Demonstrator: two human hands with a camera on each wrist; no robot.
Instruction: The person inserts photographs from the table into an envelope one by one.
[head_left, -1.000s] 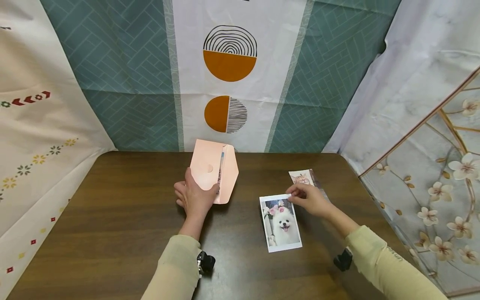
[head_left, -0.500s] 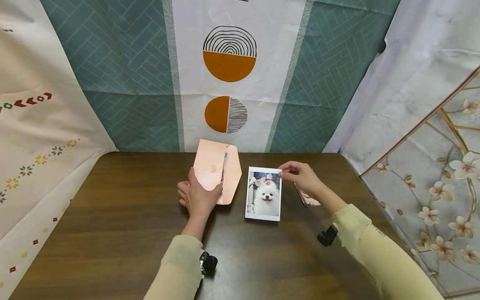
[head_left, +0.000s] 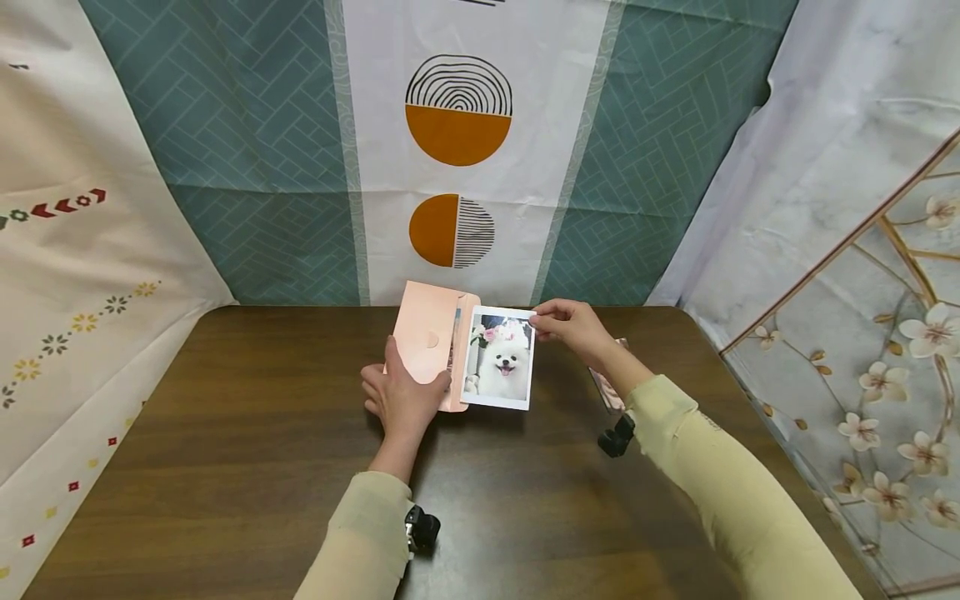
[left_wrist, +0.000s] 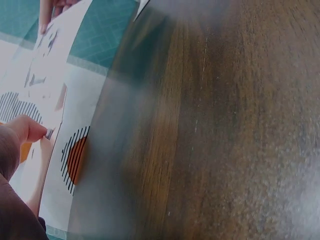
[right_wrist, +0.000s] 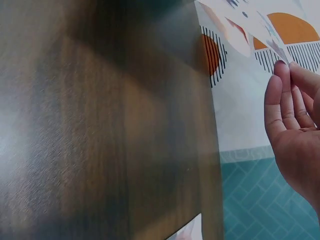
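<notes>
A pink envelope [head_left: 429,333] is held by my left hand [head_left: 405,396], with the thumb at its opening and the other fingers round its far side. Its flap side faces right, and a strip of a picture shows inside the opening. My right hand [head_left: 573,329] pinches the upper right corner of a white-bordered photo [head_left: 501,358] of a fluffy white dog with flowers. The photo's left edge overlaps the envelope's flap. In the right wrist view the thumb and fingertips [right_wrist: 282,65] pinch the photo's edge.
Another photo [head_left: 609,392] lies on the brown wooden table [head_left: 262,467], partly hidden under my right forearm. Patterned cloths [head_left: 270,167] hang behind the table and on both sides. A small black camera sits on each wrist.
My right hand has carried the dog photo left and up, from above the table's right half onto the envelope's flap. My left hand and the envelope have shifted slightly right.
</notes>
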